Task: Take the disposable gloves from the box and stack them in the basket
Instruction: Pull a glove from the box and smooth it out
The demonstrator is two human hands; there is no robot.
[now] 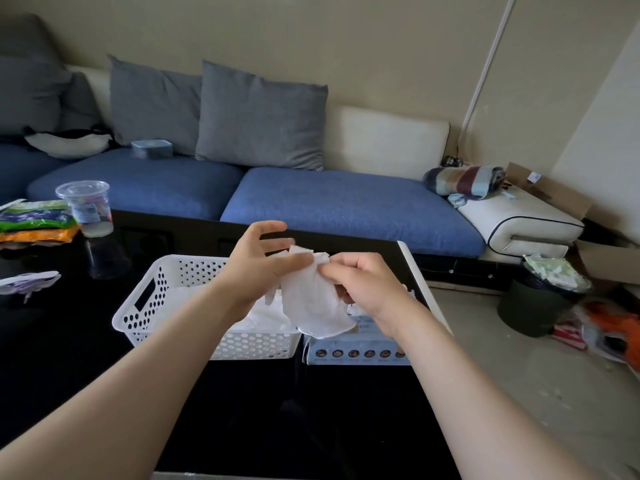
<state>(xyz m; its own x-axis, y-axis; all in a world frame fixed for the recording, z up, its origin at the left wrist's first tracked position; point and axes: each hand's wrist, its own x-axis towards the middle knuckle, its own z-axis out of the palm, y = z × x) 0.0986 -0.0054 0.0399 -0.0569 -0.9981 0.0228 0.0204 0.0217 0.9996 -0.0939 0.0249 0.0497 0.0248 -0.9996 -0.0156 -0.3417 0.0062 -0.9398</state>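
Head view: on the black tabletop (69,358), one pale-blue box (360,351) just beside one white basket (138,317); above both, one glove (311,303) pinched by left hand (256,268), thumb on it, other fingers spread, and by right hand (363,289), fingers curled onto it. Seemingly mid-transfer: next, smoothing flat and lowering left onto the pale pile (266,318) in the basket. Beyond, one clear cup (85,206)

Box (358,353) partly behind right hand (363,284)
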